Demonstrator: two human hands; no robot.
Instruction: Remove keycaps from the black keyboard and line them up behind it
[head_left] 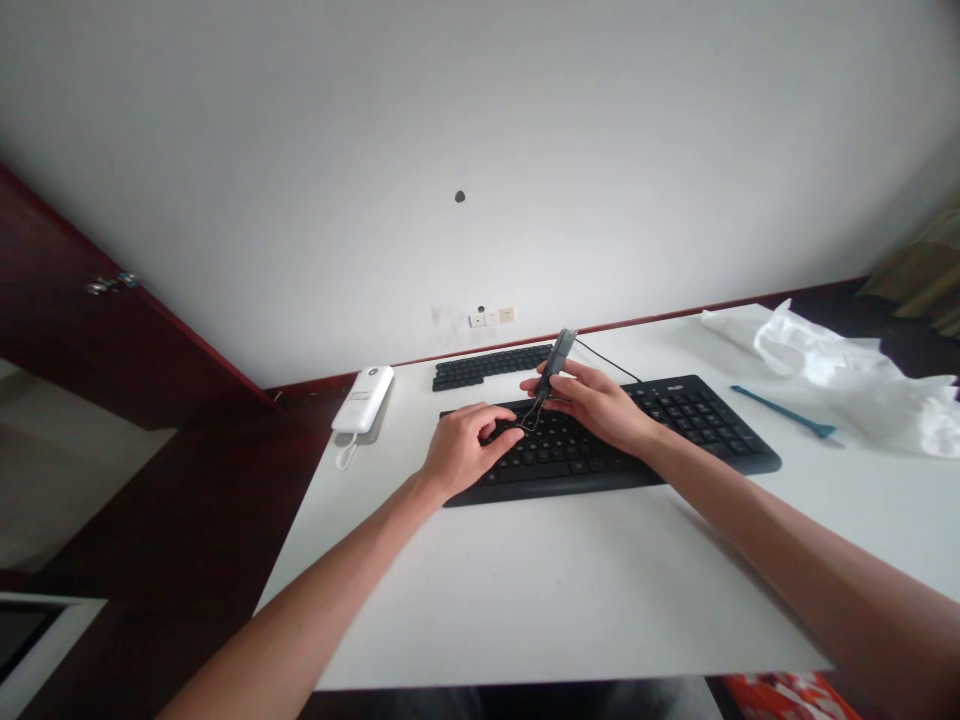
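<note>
Seeing a dark red door (67, 290) at the far left, with a metal handle (112, 283) on it. Finding a white power bank (364, 400) lying on the left end of the white table (525, 590), with a short pale loop (346, 453) at its near end. Holding the left hand (463, 445) over the left part of a black keyboard (574, 467), with its fingers curled and its thumb and forefinger close together beside the wire tips of a keycap puller (556, 362). Not being able to tell between pinching something tiny there and only touching the wires. Noticing rows of black keycaps (491, 367) lying on the table just behind the keyboard, and sockets (491, 317) low on the pale wall (337, 200) beyond. Pinching the puller's dark handle between thumb and fingers of the right hand (600, 398), holding it at a slant, wire end down over the keyboard, near the left fingertips. Seeing a thin black cable (607, 361) running behind the right hand to the keyboard's back edge. Spotting a blue flat-ended tool (784, 410) lying right of the keyboard, slanting across the table. Glimpsing something orange-red (787, 697) below the near edge. Finding crumpled white plastic (832, 360) spreading over the right end, and seeing a brownish-green curtain (922, 270) hanging beyond.
</note>
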